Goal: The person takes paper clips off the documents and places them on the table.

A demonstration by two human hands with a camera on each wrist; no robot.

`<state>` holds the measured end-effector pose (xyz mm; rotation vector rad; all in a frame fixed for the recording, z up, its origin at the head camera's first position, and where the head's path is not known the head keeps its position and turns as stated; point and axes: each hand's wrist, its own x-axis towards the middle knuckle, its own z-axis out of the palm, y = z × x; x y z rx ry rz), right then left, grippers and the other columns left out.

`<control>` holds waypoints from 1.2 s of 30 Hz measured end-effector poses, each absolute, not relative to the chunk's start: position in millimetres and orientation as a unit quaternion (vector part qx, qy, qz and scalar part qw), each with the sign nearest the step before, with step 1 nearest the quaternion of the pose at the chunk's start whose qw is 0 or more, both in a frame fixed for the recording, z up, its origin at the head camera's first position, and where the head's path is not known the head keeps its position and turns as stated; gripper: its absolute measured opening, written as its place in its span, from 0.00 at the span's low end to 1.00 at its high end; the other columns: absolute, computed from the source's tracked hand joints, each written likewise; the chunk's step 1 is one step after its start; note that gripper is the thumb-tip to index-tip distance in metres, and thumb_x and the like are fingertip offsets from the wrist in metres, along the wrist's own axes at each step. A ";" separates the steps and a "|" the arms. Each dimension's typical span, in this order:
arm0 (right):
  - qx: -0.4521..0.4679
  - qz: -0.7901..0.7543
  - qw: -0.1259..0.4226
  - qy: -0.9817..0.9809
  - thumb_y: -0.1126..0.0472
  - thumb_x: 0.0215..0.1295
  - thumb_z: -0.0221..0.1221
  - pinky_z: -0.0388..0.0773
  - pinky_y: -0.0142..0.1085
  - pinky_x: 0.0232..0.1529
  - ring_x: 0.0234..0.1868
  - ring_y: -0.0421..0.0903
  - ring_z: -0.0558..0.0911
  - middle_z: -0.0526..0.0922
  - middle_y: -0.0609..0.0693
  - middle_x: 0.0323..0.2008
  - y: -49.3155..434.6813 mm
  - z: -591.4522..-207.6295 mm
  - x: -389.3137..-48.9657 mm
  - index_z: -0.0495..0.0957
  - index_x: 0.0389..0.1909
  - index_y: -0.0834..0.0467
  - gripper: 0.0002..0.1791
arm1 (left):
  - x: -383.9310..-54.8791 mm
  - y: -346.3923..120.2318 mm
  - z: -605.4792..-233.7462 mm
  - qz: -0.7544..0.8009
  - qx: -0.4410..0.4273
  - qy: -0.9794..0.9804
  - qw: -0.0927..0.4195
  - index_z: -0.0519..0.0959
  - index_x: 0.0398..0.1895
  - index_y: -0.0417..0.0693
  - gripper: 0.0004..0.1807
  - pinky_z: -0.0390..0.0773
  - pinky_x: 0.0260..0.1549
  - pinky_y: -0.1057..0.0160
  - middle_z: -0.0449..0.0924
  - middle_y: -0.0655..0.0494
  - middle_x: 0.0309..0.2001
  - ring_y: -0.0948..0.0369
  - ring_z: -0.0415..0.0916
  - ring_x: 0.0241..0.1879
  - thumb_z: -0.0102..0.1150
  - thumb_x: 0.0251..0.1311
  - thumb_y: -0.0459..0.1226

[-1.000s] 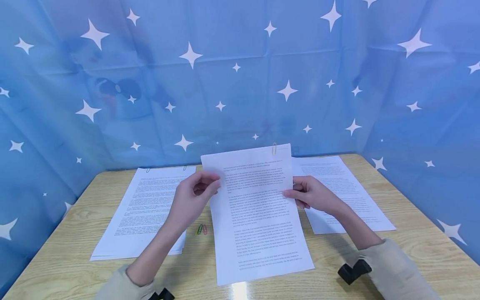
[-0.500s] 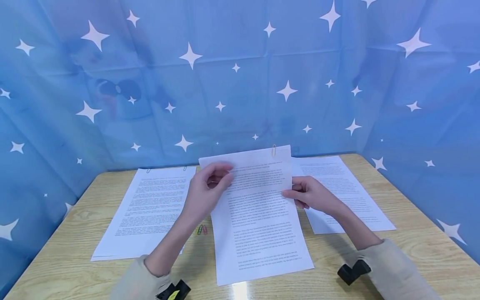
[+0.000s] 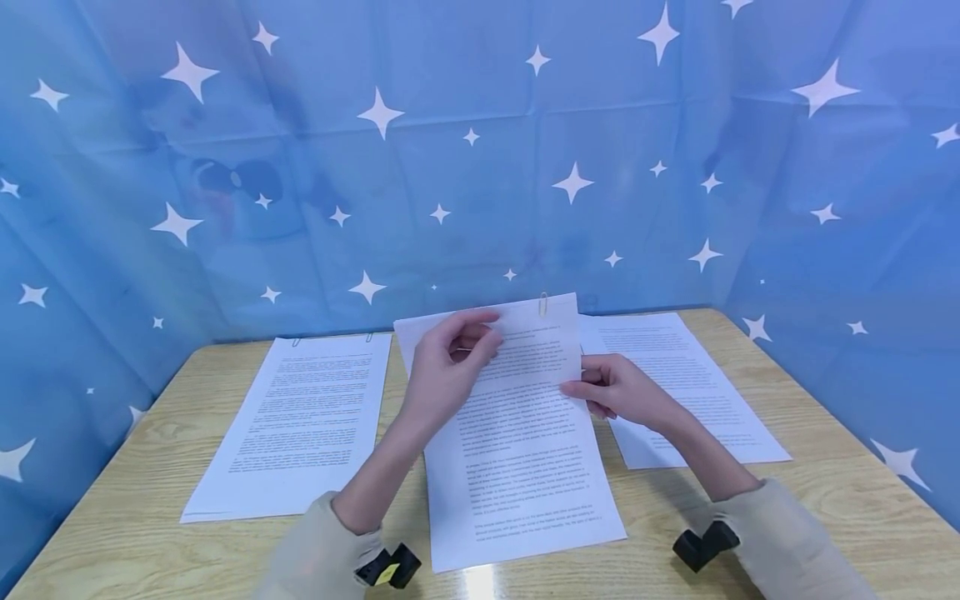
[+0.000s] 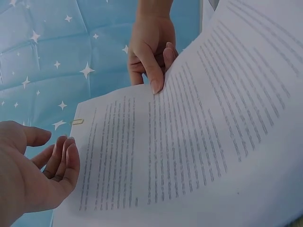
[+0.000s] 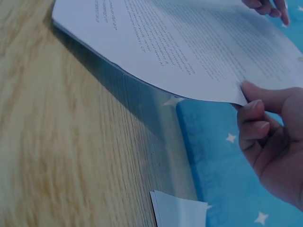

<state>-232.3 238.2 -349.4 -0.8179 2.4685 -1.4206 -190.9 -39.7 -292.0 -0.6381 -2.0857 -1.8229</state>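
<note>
My right hand (image 3: 622, 390) pinches the right edge of a tilted stack of printed paper (image 3: 528, 475), thumb on the front face and fingers behind. A pale yellow paper clip (image 3: 543, 305) sits on the stack's top edge, near its right corner; the same clip (image 4: 77, 121) shows in the left wrist view. My left hand (image 3: 450, 362) hovers in front of the upper part of the stack, left of the clip. Its fingers are loosely bent with the thumb apart, and nothing is between them, as the left hand (image 4: 47, 165) shows in its own wrist view.
On the left of the wooden table (image 3: 120, 492) lies another printed stack (image 3: 292, 417), with two clips on its top edge. Further printed sheets (image 3: 697, 392) lie at the right, partly behind the held stack. A blue curtain with white stars (image 3: 480, 183) hangs around the table.
My left hand has moved rightward and slightly up, from the stack's left edge towards the paper clip. Its forearm now covers the loose green and red clips on the table. The right hand keeps its grip.
</note>
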 end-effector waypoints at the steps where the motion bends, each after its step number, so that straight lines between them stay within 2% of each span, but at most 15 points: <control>1: -0.275 -0.480 0.091 0.828 0.61 0.74 0.58 0.62 0.33 0.14 0.13 0.55 0.66 0.70 0.61 0.17 238.0 -349.3 -232.2 0.80 0.51 0.61 0.10 | -191.7 -37.7 -292.1 -0.636 -0.222 -0.724 0.148 0.82 0.54 0.39 0.14 0.80 0.40 0.67 0.84 0.47 0.38 0.53 0.82 0.38 0.63 0.67 0.32; 6: -0.276 -0.486 0.097 0.824 0.61 0.74 0.58 0.62 0.32 0.14 0.14 0.57 0.66 0.71 0.72 0.22 237.1 -349.9 -232.4 0.80 0.53 0.61 0.12 | -194.0 -28.0 -291.2 -0.639 -0.224 -0.721 0.148 0.82 0.54 0.39 0.14 0.81 0.41 0.65 0.84 0.47 0.38 0.54 0.82 0.38 0.62 0.67 0.32; 8: -0.275 -0.485 0.096 0.825 0.61 0.74 0.59 0.63 0.32 0.14 0.14 0.59 0.66 0.71 0.73 0.22 236.7 -350.1 -232.5 0.80 0.51 0.61 0.11 | -194.5 -24.7 -290.4 -0.640 -0.224 -0.721 0.147 0.82 0.54 0.39 0.14 0.82 0.41 0.65 0.84 0.48 0.38 0.55 0.83 0.37 0.62 0.67 0.32; 13: -0.273 -0.483 0.094 0.827 0.61 0.74 0.59 0.63 0.32 0.15 0.14 0.54 0.67 0.71 0.73 0.22 236.2 -351.2 -233.0 0.80 0.51 0.61 0.10 | -195.9 -17.1 -288.9 -0.645 -0.219 -0.718 0.141 0.81 0.55 0.41 0.14 0.82 0.42 0.64 0.84 0.48 0.38 0.54 0.83 0.37 0.62 0.68 0.33; 18: -0.274 -0.477 0.092 0.830 0.61 0.74 0.59 0.63 0.33 0.14 0.13 0.48 0.67 0.72 0.66 0.19 235.9 -352.3 -233.8 0.80 0.52 0.61 0.11 | -197.2 -9.7 -288.1 -0.655 -0.222 -0.711 0.129 0.80 0.58 0.41 0.16 0.83 0.42 0.63 0.83 0.47 0.38 0.48 0.83 0.39 0.61 0.69 0.34; 22: -0.278 -0.471 0.088 0.833 0.60 0.74 0.59 0.63 0.34 0.14 0.13 0.54 0.66 0.71 0.57 0.16 235.9 -352.7 -234.2 0.80 0.51 0.60 0.10 | -199.6 -3.9 -288.1 -0.655 -0.224 -0.710 0.129 0.79 0.60 0.41 0.17 0.82 0.42 0.63 0.83 0.48 0.38 0.47 0.83 0.39 0.60 0.69 0.34; 26: -0.284 -0.468 0.085 0.833 0.60 0.75 0.59 0.63 0.34 0.14 0.13 0.58 0.66 0.70 0.54 0.14 236.0 -352.5 -233.8 0.80 0.50 0.60 0.09 | -202.4 1.0 -287.5 -0.662 -0.223 -0.704 0.125 0.78 0.62 0.42 0.18 0.83 0.42 0.62 0.84 0.48 0.38 0.49 0.84 0.38 0.59 0.70 0.34; 31: -0.284 -0.469 0.089 0.832 0.60 0.75 0.59 0.63 0.33 0.14 0.12 0.51 0.66 0.71 0.54 0.15 235.1 -351.7 -234.2 0.80 0.51 0.60 0.10 | -204.7 6.1 -286.4 -0.680 -0.211 -0.693 0.112 0.78 0.61 0.41 0.17 0.84 0.40 0.63 0.85 0.46 0.36 0.46 0.84 0.37 0.58 0.72 0.34; 36: -0.281 -0.470 0.093 0.831 0.60 0.75 0.58 0.63 0.33 0.14 0.12 0.45 0.67 0.72 0.54 0.16 235.5 -351.6 -235.2 0.80 0.51 0.61 0.11 | -205.1 9.9 -284.5 -0.693 -0.199 -0.683 0.116 0.80 0.52 0.39 0.11 0.85 0.36 0.62 0.84 0.45 0.31 0.43 0.84 0.33 0.59 0.71 0.34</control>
